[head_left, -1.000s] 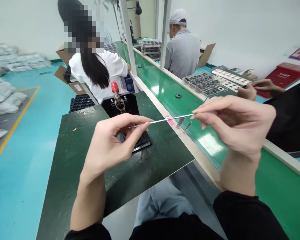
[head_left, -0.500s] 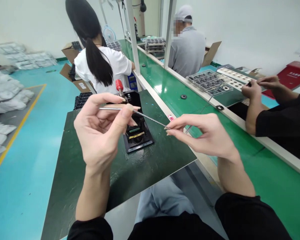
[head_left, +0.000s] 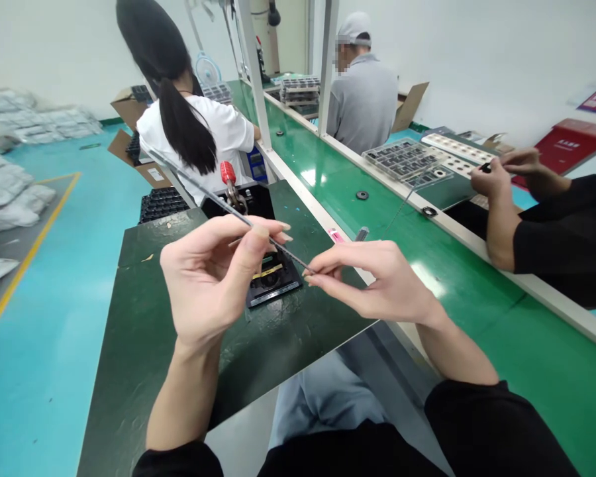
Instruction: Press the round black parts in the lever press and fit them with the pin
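Much more of the thin rod (head_left: 203, 190) now sticks out past the left hand (head_left: 206, 281) than half a second ago, and the right hand (head_left: 380, 275) has drawn closer to the left one. From the left, the rod's free end reaches up and outward, then the rod slopes down between the left thumb and fingers, which guide it, seemingly lightly. Behind that hand, on the dark green bench (head_left: 124, 351), stands a black fixture (head_left: 284, 278) with a red handle (head_left: 227, 173); the rod is held up in front of it. Further right, the right thumb and forefinger pinch the rod's lower end. Beyond this hand stands a bundle of thin pieces (head_left: 361, 233), beside the green line (head_left: 541, 338).

The step in hand looks like drawing the rod through the left fingers; continuing calls for a steady right pinch and a light left guide.
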Tool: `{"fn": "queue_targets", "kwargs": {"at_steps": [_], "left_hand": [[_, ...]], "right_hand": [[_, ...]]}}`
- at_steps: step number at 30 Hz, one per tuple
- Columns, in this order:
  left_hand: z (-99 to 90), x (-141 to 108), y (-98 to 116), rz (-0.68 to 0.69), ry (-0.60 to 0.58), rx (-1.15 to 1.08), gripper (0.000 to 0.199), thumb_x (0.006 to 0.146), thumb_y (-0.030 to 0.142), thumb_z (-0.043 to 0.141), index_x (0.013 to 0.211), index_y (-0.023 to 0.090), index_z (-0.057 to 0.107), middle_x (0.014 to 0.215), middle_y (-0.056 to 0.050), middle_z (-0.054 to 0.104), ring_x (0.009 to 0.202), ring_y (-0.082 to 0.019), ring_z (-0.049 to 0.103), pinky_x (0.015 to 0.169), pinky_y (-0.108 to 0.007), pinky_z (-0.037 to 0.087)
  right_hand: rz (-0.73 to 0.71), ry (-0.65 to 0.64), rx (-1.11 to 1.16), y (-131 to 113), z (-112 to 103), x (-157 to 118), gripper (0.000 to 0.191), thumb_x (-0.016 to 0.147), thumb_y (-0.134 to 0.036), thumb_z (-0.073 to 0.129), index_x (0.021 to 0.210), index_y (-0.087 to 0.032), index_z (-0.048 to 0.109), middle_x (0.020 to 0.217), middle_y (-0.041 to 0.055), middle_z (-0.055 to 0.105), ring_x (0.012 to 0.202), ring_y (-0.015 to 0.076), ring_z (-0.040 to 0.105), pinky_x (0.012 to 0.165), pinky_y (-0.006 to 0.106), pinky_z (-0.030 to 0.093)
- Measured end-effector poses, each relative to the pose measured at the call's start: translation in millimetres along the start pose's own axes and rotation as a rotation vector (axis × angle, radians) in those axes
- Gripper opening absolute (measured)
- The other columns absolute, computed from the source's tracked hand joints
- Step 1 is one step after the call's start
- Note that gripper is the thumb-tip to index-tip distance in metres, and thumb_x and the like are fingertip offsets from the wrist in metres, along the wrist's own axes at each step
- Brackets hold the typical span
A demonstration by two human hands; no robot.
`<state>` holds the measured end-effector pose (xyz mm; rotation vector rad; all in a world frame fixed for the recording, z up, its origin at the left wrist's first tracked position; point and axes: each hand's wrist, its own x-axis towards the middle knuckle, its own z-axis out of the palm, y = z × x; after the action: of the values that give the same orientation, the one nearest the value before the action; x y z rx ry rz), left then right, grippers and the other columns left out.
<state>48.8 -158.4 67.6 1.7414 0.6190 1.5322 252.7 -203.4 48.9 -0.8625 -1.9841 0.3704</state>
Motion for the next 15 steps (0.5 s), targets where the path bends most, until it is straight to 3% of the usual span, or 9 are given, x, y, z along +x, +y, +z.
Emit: {"fn": "queue_targets", "kwargs": {"at_steps": [2,3,5,7,8,10,11,13,15], "left_hand": [[-0.7,0.3,0.7,-0.005,-0.025,-0.028,0.010,0.098,0.031,0.070,0.092,0.026,0.077,0.090,0.003,0.078,0.083,-0.013,0.072,0.080,-0.031,0.060],[-1.4,1.1,1.5,-0.016,-0.019,-0.045,0.009,0.098,0.031,0.071,0.093,0.026,0.076,0.090,0.003,0.077,0.086,-0.014,0.073,0.084,-0.032,0.060],[-3.2,3.5,4.1,-0.026,0.025,-0.088,0.009,0.097,0.032,0.072,0.091,0.025,0.076,0.084,0.003,0.076,0.082,-0.013,0.072,0.083,-0.031,0.060],[-5.0,6.3,7.4,-0.033,0.059,-0.137,0.010,0.096,0.031,0.073,0.090,0.023,0.076,0.076,0.003,0.072,0.074,-0.011,0.069,0.076,-0.029,0.060],[-5.9,7.5,9.0,-0.034,0.070,-0.164,0.011,0.096,0.031,0.073,0.089,0.022,0.075,0.072,0.003,0.069,0.069,-0.011,0.067,0.072,-0.027,0.060],[-7.4,8.4,11.9,-0.055,0.057,-0.219,0.011,0.096,0.028,0.073,0.087,0.021,0.074,0.066,0.003,0.064,0.060,-0.010,0.063,0.061,-0.025,0.058],[-8.2,8.0,13.3,-0.075,0.042,-0.240,0.011,0.096,0.027,0.072,0.087,0.020,0.074,0.064,0.004,0.061,0.054,-0.009,0.060,0.054,-0.024,0.055],[-9.9,5.7,15.7,-0.112,0.021,-0.255,0.012,0.097,0.027,0.070,0.088,0.020,0.073,0.059,0.005,0.054,0.041,-0.006,0.051,0.038,-0.021,0.045],[-12.0,2.4,17.7,-0.144,0.013,-0.222,0.012,0.099,0.028,0.067,0.091,0.020,0.072,0.056,0.006,0.048,0.034,-0.004,0.043,0.028,-0.020,0.031]], "right_hand": [[-0.031,-0.016,-0.002,-9.8,-13.5,-3.0,0.012,0.092,-0.017,0.073,0.102,-0.021,0.077,0.085,-0.0009,0.078,0.069,0.0126,0.070,0.064,0.026,0.057],[-0.043,0.049,-0.011,-11.6,-25.0,-5.1,0.013,0.091,-0.017,0.075,0.102,-0.023,0.078,0.086,-0.0007,0.078,0.070,0.0142,0.072,0.064,0.028,0.058],[-0.056,0.370,-0.070,-1.1,-56.1,-9.9,0.013,0.093,-0.019,0.074,0.101,-0.027,0.079,0.085,0.0000,0.078,0.072,0.0164,0.072,0.060,0.030,0.056],[-0.038,0.779,-0.191,35.3,-91.4,-14.3,0.012,0.098,-0.023,0.068,0.100,-0.028,0.079,0.085,0.0016,0.076,0.073,0.0158,0.072,0.057,0.029,0.052],[0.015,0.830,-0.262,62.8,-106.9,-15.9,0.013,0.099,-0.026,0.065,0.099,-0.027,0.078,0.087,0.0029,0.077,0.073,0.0152,0.071,0.057,0.028,0.051],[0.199,0.760,-0.426,127.6,-126.2,-17.4,0.023,0.102,-0.031,0.058,0.096,-0.021,0.077,0.087,0.0062,0.078,0.077,0.0156,0.073,0.065,0.026,0.053],[0.372,0.629,-0.544,160.1,-128.2,-17.4,0.025,0.101,-0.029,0.056,0.096,-0.017,0.077,0.089,0.0098,0.079,0.083,0.0184,0.074,0.073,0.027,0.055],[0.722,0.285,-0.774,214.9,-117.6,-15.7,0.028,0.098,-0.021,0.055,0.112,-0.008,0.074,0.113,0.0197,0.077,0.107,0.0289,0.072,0.095,0.038,0.054],[0.791,0.121,-0.789,250.2,-95.9,-12.4,0.035,0.093,-0.016,0.057,0.122,-0.001,0.071,0.126,0.0255,0.072,0.120,0.0333,0.067,0.105,0.042,0.050]]}}
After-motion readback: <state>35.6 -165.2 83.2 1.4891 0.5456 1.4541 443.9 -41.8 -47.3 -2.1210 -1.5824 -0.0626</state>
